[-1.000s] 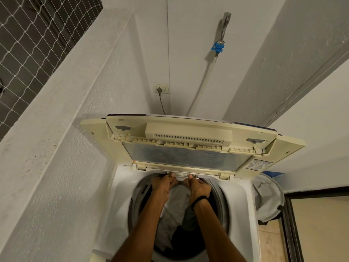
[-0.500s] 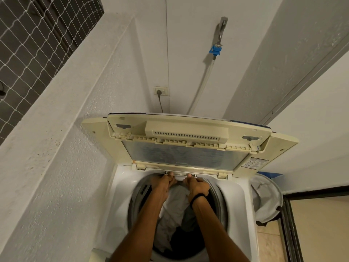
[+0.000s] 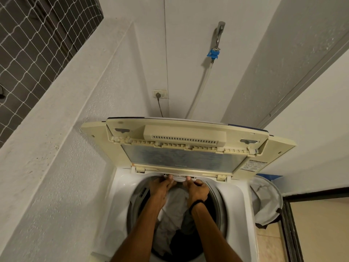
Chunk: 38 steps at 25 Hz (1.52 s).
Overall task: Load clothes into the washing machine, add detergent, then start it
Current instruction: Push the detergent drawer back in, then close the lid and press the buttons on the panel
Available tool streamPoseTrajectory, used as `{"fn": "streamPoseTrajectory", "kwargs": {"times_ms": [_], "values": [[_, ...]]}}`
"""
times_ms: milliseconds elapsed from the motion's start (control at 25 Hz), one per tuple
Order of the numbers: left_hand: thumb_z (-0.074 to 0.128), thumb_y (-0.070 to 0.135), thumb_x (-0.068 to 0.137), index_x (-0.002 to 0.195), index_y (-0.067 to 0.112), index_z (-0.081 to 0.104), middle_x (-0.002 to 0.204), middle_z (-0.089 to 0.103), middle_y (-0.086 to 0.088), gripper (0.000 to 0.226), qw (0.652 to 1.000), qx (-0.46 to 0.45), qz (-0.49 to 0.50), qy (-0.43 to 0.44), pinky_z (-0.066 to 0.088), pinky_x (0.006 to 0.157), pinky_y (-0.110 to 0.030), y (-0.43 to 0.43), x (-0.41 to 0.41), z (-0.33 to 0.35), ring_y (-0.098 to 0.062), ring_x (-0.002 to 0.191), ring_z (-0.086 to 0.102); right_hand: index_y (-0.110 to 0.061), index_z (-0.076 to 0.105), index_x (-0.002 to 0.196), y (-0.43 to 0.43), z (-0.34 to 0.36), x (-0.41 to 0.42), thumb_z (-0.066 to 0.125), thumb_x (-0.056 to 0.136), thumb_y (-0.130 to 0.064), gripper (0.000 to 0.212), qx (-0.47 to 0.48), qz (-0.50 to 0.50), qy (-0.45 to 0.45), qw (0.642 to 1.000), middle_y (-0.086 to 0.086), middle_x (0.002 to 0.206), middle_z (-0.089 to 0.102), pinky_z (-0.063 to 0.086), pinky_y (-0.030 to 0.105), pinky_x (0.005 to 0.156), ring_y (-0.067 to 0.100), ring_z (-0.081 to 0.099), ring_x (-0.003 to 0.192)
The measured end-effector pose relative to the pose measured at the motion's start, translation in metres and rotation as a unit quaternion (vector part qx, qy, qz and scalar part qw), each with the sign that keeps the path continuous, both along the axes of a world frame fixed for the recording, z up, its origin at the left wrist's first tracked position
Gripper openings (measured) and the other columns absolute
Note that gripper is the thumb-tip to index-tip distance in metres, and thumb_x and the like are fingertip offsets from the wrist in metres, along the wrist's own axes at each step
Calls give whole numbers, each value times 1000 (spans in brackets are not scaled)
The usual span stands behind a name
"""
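Note:
The white top-loading washing machine [image 3: 120, 188] stands with its cream lid [image 3: 185, 159] folded up against the back. White and dark clothes [image 3: 170, 214] lie in the drum. Both arms reach across the drum to its rear rim. My left hand [image 3: 162, 188] and my right hand [image 3: 197, 190] sit side by side there, fingers curled, thumbs on a small white drawer piece [image 3: 179, 179] under the lid hinge. A black band is on the right wrist.
A grey laundry basket [image 3: 268, 203] stands right of the machine, beside a dark door frame [image 3: 290, 224]. Above, on the back wall, are a tap with a blue hose fitting [image 3: 213, 53] and a plugged socket [image 3: 160, 94]. A textured wall closes in the left side.
Both hands stay at the small white piece on the rear rim. Only the view has shifted slightly.

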<state>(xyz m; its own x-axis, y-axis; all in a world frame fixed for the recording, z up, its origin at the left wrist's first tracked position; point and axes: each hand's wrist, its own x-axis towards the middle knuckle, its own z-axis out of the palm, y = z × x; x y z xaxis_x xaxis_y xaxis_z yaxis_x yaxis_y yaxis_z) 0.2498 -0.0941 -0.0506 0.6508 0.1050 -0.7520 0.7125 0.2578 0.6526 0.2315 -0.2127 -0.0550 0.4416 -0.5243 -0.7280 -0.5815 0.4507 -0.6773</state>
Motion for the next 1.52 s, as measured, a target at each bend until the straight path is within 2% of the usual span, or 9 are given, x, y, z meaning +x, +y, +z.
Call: {"fn": "streamPoseTrajectory", "kwargs": {"times_ms": [160,400,600,800,960,1080,1240,1360,1520], "values": [[63,4,94,106,0,63,102,69,-13,13,1000,-5,5,6,58,74,-25,3,0,3,-34,110,66,-4,64,111,3,-12,-4,84,73,-19,45,10,31,4,999,13,96,75,59,44,87,25,72,87],[68,10,92,98,2,67,100,71,-8,10,998,48,-36,37,53,92,-36,6,13,-3,-24,95,67,-11,71,88,1,-17,7,83,74,-25,24,-72,57,64,994,9,90,73,56,43,90,28,68,89],[73,13,89,106,-5,69,103,73,-17,25,994,101,-42,8,54,54,-15,4,12,-6,-15,77,68,-6,69,88,-3,-18,9,81,76,-23,24,-97,73,53,991,9,90,71,54,38,88,28,65,89],[77,32,83,116,5,66,118,71,-16,44,977,167,-130,2,59,81,-29,13,-6,1,-23,99,69,-6,63,109,-7,-17,-15,77,81,-26,37,-203,224,29,953,14,101,73,51,35,90,31,67,99],[70,31,91,145,7,46,127,67,-11,64,916,346,-147,-142,43,93,-26,25,-42,48,-27,119,63,-13,55,130,-13,11,-45,62,94,-31,41,-298,310,-55,901,7,105,72,48,26,86,24,67,99],[66,30,93,145,11,48,114,74,-6,58,856,412,-64,-306,55,84,-24,32,-48,122,-20,102,72,-19,61,125,-7,63,-47,57,94,-41,38,-349,330,-148,865,2,97,75,52,24,83,20,70,94],[67,25,95,132,4,57,108,72,1,44,692,466,56,-548,56,77,-18,37,-31,232,-8,93,68,-11,69,100,3,185,-38,58,93,-35,27,-535,222,-383,720,-1,73,72,44,7,57,8,64,59],[57,49,96,129,19,59,116,70,0,45,651,530,-41,-541,47,90,-30,31,3,286,-12,108,57,-15,69,96,-7,271,-8,52,98,-36,27,-638,151,-405,637,0,78,70,43,23,63,14,62,69],[28,73,95,125,26,62,125,67,-3,65,603,629,-315,-376,34,101,-43,27,39,285,-25,118,56,-17,70,99,-27,289,44,29,98,-62,60,-703,352,-197,586,7,87,74,43,40,83,30,66,85]]}}
